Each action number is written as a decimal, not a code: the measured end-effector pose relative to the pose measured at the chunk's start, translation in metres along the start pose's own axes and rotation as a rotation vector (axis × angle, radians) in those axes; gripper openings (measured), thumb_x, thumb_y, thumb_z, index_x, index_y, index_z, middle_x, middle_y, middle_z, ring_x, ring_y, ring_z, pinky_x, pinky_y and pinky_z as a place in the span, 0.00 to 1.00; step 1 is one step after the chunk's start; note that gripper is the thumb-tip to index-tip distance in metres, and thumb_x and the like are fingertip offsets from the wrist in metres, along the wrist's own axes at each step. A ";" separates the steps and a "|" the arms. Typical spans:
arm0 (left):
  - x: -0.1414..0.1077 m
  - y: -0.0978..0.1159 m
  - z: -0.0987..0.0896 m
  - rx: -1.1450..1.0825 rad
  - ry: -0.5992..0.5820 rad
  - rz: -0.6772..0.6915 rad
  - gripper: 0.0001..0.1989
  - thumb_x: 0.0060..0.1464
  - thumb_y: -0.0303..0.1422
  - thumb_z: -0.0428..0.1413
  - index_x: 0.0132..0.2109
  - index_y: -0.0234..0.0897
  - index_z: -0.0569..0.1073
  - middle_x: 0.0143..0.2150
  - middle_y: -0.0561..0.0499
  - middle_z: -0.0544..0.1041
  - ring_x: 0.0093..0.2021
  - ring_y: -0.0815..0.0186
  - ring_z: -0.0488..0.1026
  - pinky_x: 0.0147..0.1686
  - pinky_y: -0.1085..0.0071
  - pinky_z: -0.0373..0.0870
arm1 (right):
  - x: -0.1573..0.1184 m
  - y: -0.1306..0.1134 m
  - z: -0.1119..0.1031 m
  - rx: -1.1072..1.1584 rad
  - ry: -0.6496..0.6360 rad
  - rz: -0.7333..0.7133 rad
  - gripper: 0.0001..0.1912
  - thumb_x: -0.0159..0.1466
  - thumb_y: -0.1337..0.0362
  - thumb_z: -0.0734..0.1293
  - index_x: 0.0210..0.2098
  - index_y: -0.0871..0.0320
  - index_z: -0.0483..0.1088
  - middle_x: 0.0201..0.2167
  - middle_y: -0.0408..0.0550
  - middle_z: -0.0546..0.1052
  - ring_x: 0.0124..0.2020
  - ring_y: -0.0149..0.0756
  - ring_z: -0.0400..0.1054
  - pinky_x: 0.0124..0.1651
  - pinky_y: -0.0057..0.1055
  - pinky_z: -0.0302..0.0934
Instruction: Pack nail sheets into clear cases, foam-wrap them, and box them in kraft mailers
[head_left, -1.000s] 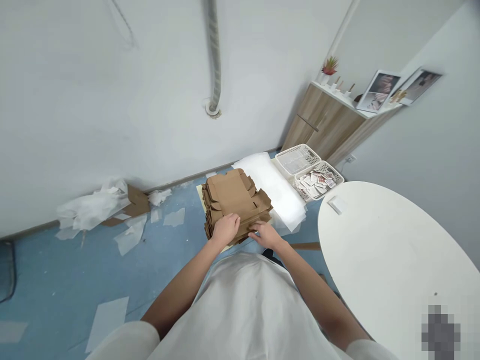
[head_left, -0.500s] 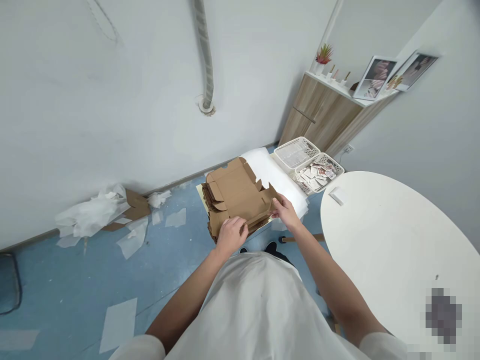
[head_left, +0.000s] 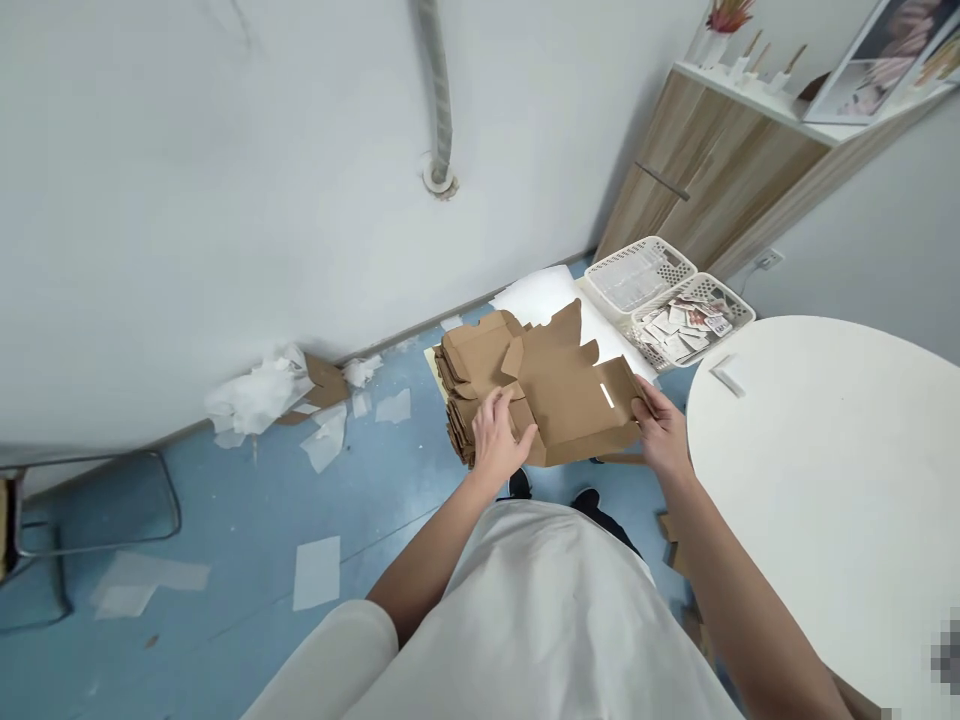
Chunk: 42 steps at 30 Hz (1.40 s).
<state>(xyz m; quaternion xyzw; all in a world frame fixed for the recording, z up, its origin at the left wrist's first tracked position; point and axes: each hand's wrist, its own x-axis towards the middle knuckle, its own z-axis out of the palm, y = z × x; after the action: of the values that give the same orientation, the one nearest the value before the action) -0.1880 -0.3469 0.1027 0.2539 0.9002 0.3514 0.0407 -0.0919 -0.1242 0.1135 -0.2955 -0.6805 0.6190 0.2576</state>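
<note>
An unfolded brown cardboard box blank (head_left: 570, 390), with a small slot near its right end, is tilted above the white sheets. My right hand (head_left: 661, 425) pinches its right flap. Below and left of it lies a stack of folded cardboard blanks (head_left: 480, 355). My left hand (head_left: 501, 435) rests at the near edge of the stack, by the left end of the raised blank, fingers apart. White sheets (head_left: 547, 295) lie beneath and behind the cardboard.
Two white baskets (head_left: 641, 275), one with cards, stand behind right. A round white table (head_left: 832, 450) is on the right, a wooden cabinet (head_left: 735, 150) beyond. Crumpled wrapping (head_left: 262, 395) and loose papers lie on the blue floor. A metal-framed chair (head_left: 169, 500) stands left.
My right hand has drawn one blank rightward off the stack, and it now lies spread out. My left hand's fingers have spread. The view has shifted.
</note>
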 end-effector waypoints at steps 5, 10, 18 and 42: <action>0.016 0.004 0.019 -0.100 -0.031 -0.085 0.41 0.48 0.40 0.54 0.62 0.36 0.39 0.61 0.36 0.49 0.59 0.53 0.55 0.53 0.55 0.56 | -0.018 -0.005 -0.034 0.166 0.148 0.029 0.24 0.54 0.56 0.65 0.50 0.53 0.65 0.50 0.48 0.69 0.48 0.41 0.64 0.44 0.39 0.62; 0.029 0.034 0.063 -0.372 -0.194 -0.088 0.37 0.49 0.38 0.55 0.61 0.38 0.45 0.60 0.38 0.56 0.57 0.58 0.59 0.53 0.59 0.60 | -0.046 -0.006 -0.101 0.289 0.329 0.039 0.23 0.54 0.56 0.65 0.49 0.52 0.65 0.49 0.47 0.69 0.45 0.39 0.66 0.41 0.36 0.63; 0.014 0.133 0.136 -0.740 -0.621 -0.090 0.19 0.47 0.38 0.55 0.45 0.33 0.66 0.40 0.44 0.75 0.39 0.63 0.73 0.40 0.63 0.70 | -0.096 0.005 -0.219 0.360 0.616 0.019 0.23 0.53 0.55 0.66 0.48 0.53 0.64 0.47 0.49 0.70 0.40 0.36 0.67 0.35 0.32 0.63; -0.031 0.246 0.279 -0.490 -0.758 -0.010 0.15 0.43 0.38 0.56 0.37 0.34 0.71 0.37 0.47 0.76 0.35 0.63 0.72 0.33 0.70 0.68 | -0.176 0.095 -0.348 0.121 0.862 0.273 0.27 0.54 0.51 0.62 0.51 0.55 0.63 0.49 0.51 0.68 0.45 0.38 0.63 0.43 0.35 0.61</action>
<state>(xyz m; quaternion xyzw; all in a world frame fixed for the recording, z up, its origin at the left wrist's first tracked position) 0.0144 -0.0378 0.0507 0.3431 0.7132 0.4362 0.4281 0.2871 -0.0057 0.0566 -0.5974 -0.4286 0.5066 0.4503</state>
